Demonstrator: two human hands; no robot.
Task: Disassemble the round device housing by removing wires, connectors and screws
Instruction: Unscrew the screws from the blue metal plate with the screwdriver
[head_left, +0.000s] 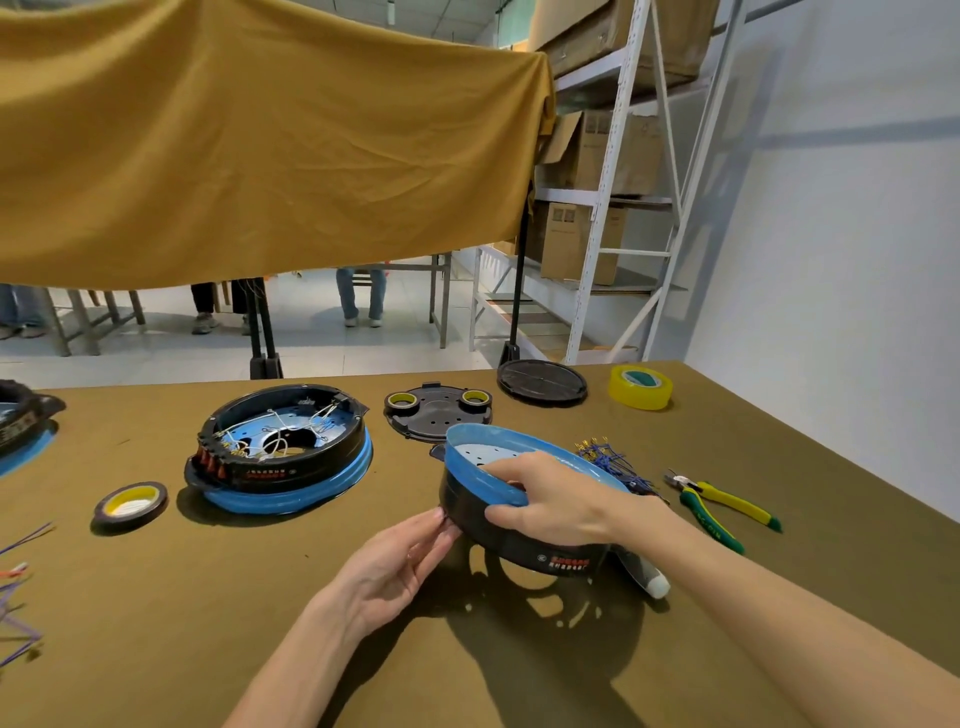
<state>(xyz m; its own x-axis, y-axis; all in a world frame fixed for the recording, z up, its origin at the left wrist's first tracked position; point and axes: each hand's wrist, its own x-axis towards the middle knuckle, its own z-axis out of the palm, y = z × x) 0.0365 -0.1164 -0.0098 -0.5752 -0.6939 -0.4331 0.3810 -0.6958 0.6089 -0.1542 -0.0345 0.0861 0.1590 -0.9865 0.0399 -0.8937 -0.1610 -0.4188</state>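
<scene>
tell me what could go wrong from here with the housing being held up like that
The round black housing with the blue rim is tilted off the table, gripped at its rim by the right hand, the left hand only touching its edge; it could slip. It could also come down on the white tube beneath it or the blue wire bundle beside it.
</scene>
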